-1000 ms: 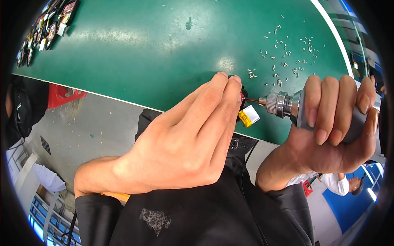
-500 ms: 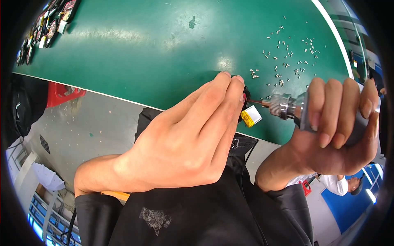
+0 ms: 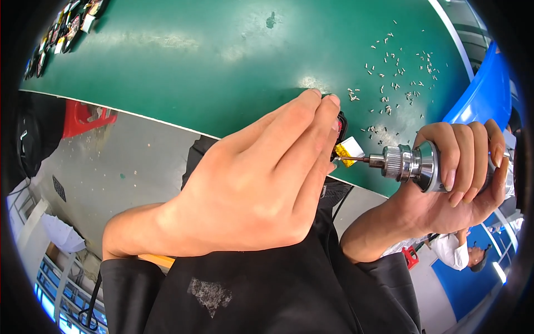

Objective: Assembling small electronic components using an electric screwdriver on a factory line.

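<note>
My right hand [image 3: 459,167] is wrapped round an electric screwdriver [image 3: 401,162], grey with a knurled silver collar, pointing left. Its thin bit ends beside the tips of my left hand, at the near side of a small black device [image 3: 341,129] with a reddish part inside. My left hand [image 3: 261,172], fingers pressed together, grips this device at the table's near edge and hides most of it. A flat white battery [image 3: 351,149] with yellow tape sticks out of the device, just above the bit. Whether the bit touches a screw cannot be made out.
Many small loose screws [image 3: 395,86] are scattered over the green table [image 3: 194,67] at the right. Similar black devices [image 3: 69,30] lie grouped at the far left. A blue plastic bin [image 3: 484,92] is beyond the right edge. A red stool [image 3: 83,117] stands below left; another person [image 3: 453,250] is at lower right.
The screwdriver bit has moved from the device's middle toward its near side, by my left fingertips. The view has shifted slightly, and the blue bin has come into view at the right.
</note>
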Motion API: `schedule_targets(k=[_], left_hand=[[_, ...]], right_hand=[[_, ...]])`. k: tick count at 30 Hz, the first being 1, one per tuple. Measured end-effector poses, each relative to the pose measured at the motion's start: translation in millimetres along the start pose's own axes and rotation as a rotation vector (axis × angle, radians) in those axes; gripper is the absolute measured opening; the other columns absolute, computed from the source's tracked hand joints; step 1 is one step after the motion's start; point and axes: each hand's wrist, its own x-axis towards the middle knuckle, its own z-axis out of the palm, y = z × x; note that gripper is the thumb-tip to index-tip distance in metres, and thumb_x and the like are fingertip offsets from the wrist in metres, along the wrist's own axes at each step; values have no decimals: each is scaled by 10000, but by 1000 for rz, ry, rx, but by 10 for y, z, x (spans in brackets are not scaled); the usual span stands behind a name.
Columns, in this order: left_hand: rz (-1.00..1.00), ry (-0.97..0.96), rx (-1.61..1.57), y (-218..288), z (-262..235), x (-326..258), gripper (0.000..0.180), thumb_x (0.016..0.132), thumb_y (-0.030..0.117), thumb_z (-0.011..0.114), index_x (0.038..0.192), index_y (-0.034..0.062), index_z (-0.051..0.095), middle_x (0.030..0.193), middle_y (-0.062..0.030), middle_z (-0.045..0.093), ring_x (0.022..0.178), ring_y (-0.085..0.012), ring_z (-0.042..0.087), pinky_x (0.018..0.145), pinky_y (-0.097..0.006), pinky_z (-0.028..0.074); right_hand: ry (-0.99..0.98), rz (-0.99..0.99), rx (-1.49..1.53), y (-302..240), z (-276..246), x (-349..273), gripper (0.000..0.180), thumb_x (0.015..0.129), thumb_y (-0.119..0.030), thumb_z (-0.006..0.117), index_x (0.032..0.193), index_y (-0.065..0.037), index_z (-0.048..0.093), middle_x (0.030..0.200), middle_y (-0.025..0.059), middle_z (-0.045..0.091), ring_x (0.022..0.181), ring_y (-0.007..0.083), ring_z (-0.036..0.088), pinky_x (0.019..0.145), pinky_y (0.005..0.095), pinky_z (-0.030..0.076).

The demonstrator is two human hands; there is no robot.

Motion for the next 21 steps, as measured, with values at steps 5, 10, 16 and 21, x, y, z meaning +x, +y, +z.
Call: schedule_targets(k=[5, 10, 16, 21], left_hand=[[-25, 2, -41, 20, 16, 0, 419, 557, 14, 690, 930, -160, 615, 1012, -227, 636, 895, -337, 631, 675, -347, 568], [-22, 23, -58, 32, 29, 12, 452, 524, 14, 682, 931, -171, 609, 1005, -241, 632, 899, -353, 628, 714, -366, 568], [-16, 31, -66, -37, 36, -24, 473, 500, 8, 683, 929, -174, 606, 1008, -246, 628, 911, -362, 623, 741, -375, 568], [-31, 28, -76, -57, 33, -43, 478, 495, 6, 682, 931, -173, 608, 1014, -248, 627, 920, -364, 621, 755, -380, 565]], right_hand=[[-33, 55, -24, 10, -10, -7, 104, 827, -110, 557, 850, -73, 463, 497, -35, 412, 387, 56, 403, 530, 223, 368], [-48, 62, -14, 0, -4, -18, 106, 831, -115, 555, 855, -72, 461, 507, -33, 419, 392, 56, 407, 535, 222, 371], [-54, 60, -11, 55, 13, 6, 105, 839, -113, 550, 864, -68, 458, 512, -32, 407, 400, 62, 403, 537, 228, 368], [-53, 77, 1, 125, 22, 9, 107, 844, -115, 550, 870, -61, 461, 512, -31, 407, 402, 66, 403, 538, 238, 371]])
